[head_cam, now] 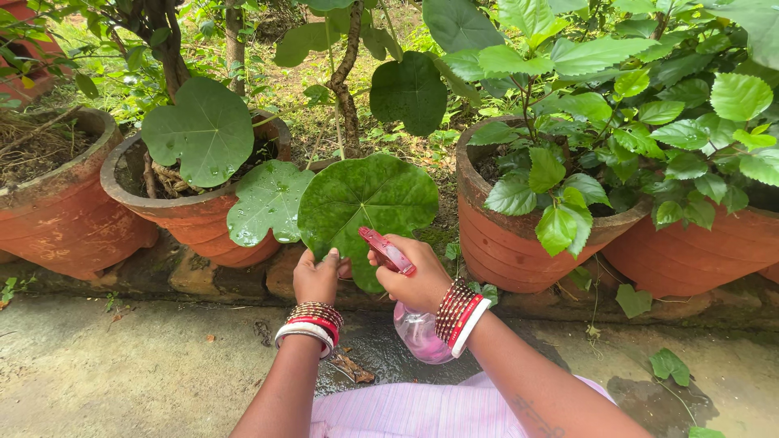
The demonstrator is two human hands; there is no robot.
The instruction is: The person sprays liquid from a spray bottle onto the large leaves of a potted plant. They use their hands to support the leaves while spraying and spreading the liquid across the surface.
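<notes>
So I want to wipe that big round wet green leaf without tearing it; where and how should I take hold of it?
Hold the big round wet green leaf at its lower rim, coming from below, as the left hand does now. The blade hangs facing you with its bottom edge free above the stone ledge, and the stalk joins at the top. Pinch lightly. The right hand holds the pink spray bottle.

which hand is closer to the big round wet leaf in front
Left. The left hand grips the big leaf's lower edge; the right hand holds a pink spray bottle just below it.
</notes>
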